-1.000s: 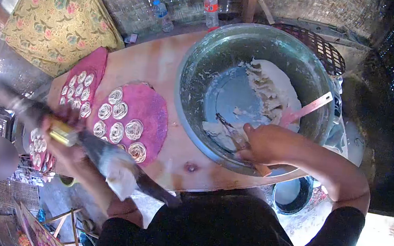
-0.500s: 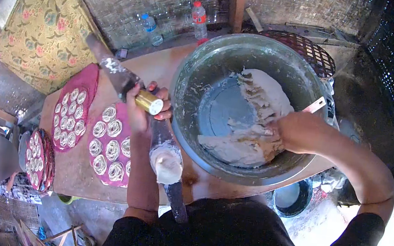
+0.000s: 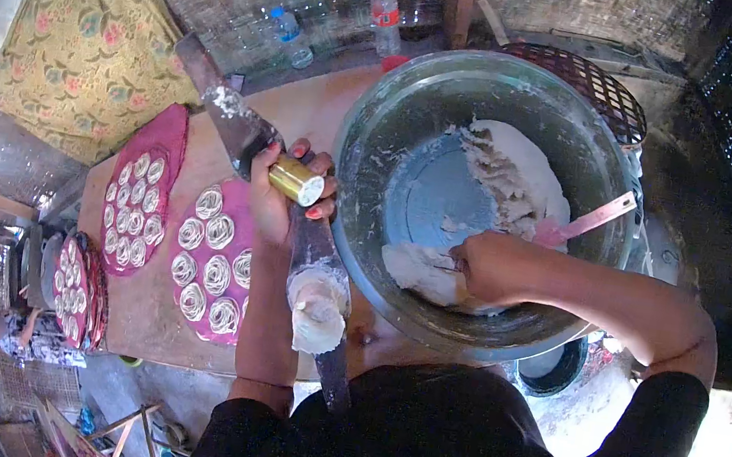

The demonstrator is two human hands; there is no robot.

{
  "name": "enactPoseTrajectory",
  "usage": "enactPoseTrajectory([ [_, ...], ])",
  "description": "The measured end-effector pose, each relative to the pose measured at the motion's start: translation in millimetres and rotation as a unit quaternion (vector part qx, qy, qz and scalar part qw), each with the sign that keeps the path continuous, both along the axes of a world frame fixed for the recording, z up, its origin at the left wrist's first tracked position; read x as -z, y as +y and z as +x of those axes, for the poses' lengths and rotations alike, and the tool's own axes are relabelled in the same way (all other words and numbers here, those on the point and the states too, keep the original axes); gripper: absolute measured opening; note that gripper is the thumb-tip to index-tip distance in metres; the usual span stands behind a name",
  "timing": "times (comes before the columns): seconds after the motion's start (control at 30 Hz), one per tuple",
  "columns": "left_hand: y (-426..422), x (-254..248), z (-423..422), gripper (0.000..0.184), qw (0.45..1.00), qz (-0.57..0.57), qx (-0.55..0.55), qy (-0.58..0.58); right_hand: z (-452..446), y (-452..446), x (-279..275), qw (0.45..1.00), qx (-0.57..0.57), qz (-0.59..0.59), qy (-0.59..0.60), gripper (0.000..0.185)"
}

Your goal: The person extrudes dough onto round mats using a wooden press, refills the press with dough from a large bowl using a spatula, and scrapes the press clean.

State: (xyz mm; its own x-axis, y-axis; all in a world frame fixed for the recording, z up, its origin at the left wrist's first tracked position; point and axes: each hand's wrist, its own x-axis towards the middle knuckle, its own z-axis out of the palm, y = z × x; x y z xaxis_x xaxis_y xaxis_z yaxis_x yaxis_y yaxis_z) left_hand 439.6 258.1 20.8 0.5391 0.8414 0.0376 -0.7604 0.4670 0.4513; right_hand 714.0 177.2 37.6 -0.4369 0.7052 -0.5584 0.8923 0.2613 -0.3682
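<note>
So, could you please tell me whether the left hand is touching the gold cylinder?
Touching. The head view shows the left hand gripping the gold cylinder, with its fingers curled against its side.

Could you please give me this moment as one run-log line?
left hand: holding gold-cylinder tool | right hand: at dough in basin | white coils: on pink mats

The table [image 3: 293, 113] is flat and made of pale brown wood. Think of its top as a clock. A big round tub [image 3: 488, 71] sits on it at 2 o'clock and hides most of that end. A pink mat [image 3: 243, 229] lies flat at 8 o'clock. One more pink mat [image 3: 168, 127] lies close to it at 9 o'clock. A dark spot marks the wood at 5 o'clock.
</note>
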Motion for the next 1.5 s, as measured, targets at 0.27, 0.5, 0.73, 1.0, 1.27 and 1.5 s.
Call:
enactPoseTrajectory([
  [0.27, -1, -1, 0, 0.029, 0.999, -0.01, -0.023, 0.028, 7, -51, -62, 1.0, 0.004, -0.006, -0.011, 0.032],
  [0.5, -11, -96, -27, 0.022, 0.937, 0.13, -0.203, 0.254, 74, -82, -128, 0.989, 0.005, 0.142, 0.043, 0.03],
  [0.73, -25, -162, -9, 0.05, 0.552, 0.518, -0.359, 0.546, 105, -114, -216, 0.936, 0.16, 0.135, 0.285, 0.04],
  [1.0, -37, -142, 32, 0.044, 0.163, 0.664, -0.449, 0.575, 82, -49, -202, 0.901, -0.095, 0.331, 0.264, 0.033],
  [1.27, -24, -108, 47, 0.065, 0.305, 0.673, -0.322, 0.592, 1, -81, -144, 0.698, -0.105, 0.695, -0.139, 0.037],
  [1.5, -15, -105, 8, 0.046, 0.658, 0.499, -0.261, 0.499, 31, -103, -134, 0.742, -0.09, 0.664, -0.034, 0.043],
])
